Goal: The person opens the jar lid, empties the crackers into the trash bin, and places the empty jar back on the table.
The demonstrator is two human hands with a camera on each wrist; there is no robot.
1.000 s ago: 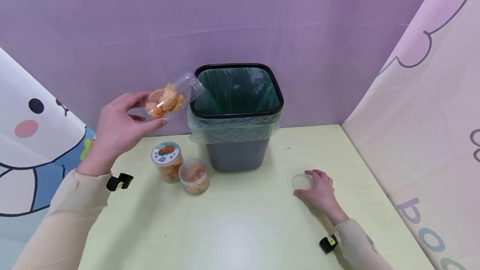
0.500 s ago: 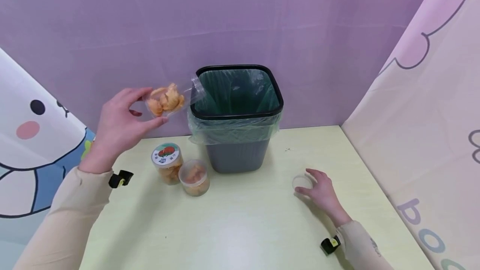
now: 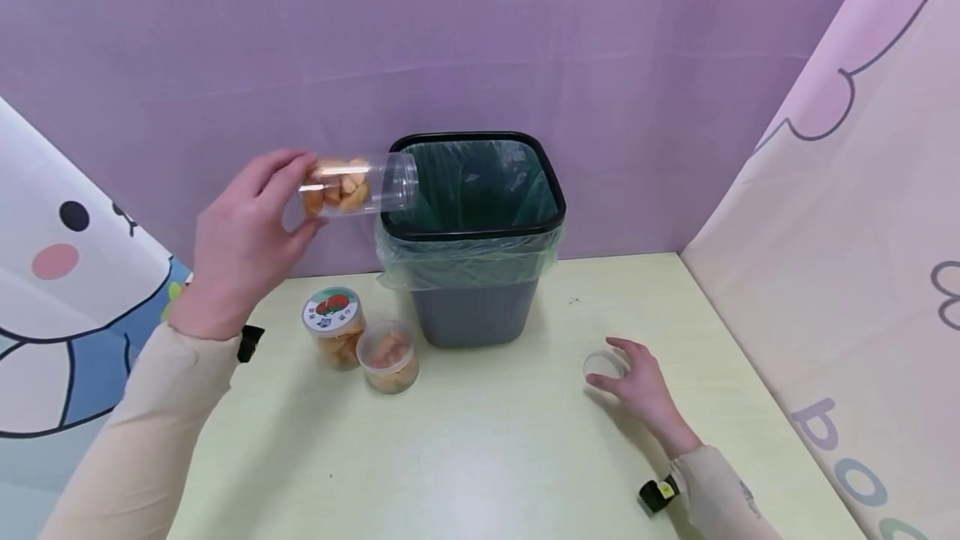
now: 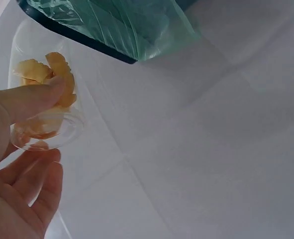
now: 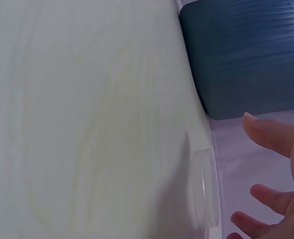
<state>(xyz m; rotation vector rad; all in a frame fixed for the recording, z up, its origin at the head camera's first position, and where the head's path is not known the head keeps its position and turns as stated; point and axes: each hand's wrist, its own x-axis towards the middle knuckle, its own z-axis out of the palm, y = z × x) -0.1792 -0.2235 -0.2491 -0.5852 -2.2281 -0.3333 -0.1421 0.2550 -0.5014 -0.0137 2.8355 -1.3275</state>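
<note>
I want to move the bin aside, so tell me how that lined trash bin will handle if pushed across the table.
The trash bin looks like thin plastic and seems empty inside, so it is probably light and should slide easily on the smooth table. Being tall for its base, it may tip if pushed near the rim. The loose liner could snag or shift.

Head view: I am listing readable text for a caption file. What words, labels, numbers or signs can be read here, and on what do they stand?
"oo": large rounded pastel letters, cut off by the frame edge, on the pale pink printed curtain at the right.
Round white label with a red fruit picture on the lid of the clear plastic snack jar standing on the table: its small print is too blurred to read.
Nothing else bears text.
</note>
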